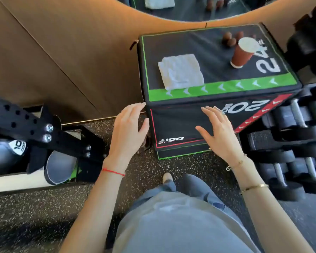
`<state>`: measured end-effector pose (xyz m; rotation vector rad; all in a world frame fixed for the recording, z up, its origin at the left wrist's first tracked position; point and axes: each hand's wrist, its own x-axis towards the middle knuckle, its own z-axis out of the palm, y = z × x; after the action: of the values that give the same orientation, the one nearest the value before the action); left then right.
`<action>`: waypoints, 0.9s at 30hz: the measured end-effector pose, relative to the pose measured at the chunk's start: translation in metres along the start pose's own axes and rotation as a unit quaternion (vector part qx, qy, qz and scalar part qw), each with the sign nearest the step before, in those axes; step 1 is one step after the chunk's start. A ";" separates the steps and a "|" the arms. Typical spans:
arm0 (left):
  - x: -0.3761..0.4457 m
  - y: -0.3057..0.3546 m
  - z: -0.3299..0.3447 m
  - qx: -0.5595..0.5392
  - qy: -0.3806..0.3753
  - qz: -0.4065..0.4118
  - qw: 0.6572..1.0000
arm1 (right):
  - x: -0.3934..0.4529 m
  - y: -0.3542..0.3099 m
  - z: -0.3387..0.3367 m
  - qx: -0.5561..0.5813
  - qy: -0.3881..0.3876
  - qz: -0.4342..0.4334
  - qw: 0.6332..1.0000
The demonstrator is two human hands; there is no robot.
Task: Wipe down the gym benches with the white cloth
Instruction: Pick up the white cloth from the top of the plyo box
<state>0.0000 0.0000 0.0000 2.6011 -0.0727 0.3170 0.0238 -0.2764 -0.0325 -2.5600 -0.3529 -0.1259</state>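
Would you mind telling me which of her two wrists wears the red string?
The left hand has the red string at its wrist; the right hand wears gold bracelets instead.

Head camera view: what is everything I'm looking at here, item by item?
Plyo box: one, black with green and red trim, against the wall.
White cloth: one, folded, on the box top, left side.
Paper cup: one, reddish-brown, on the box top, right side.
Brown round objects: several, behind the cup; kind unclear.
Dumbbells: several, dark, racked at right.
Rack: one, black, at left.
Floor: dark, speckled.
Left hand: open, at the box's left corner.
Right hand: open, before the box's front.
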 end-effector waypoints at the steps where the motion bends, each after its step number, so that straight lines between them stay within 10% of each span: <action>1: 0.013 -0.004 0.003 -0.007 0.003 0.003 1.000 | 0.015 0.002 0.002 0.002 0.007 -0.006 1.000; 18: 0.112 -0.023 0.045 0.014 -0.024 -0.085 0.996 | 0.247 0.039 0.068 -0.150 -0.156 -0.010 0.976; 27: 0.138 -0.013 0.062 0.007 -0.037 -0.095 0.995 | 0.237 0.046 0.076 -0.101 -0.062 -0.023 0.993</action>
<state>0.1487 -0.0186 -0.0259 2.6091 0.1504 0.1534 0.2658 -0.2202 -0.0820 -2.7682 -0.4693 -0.0198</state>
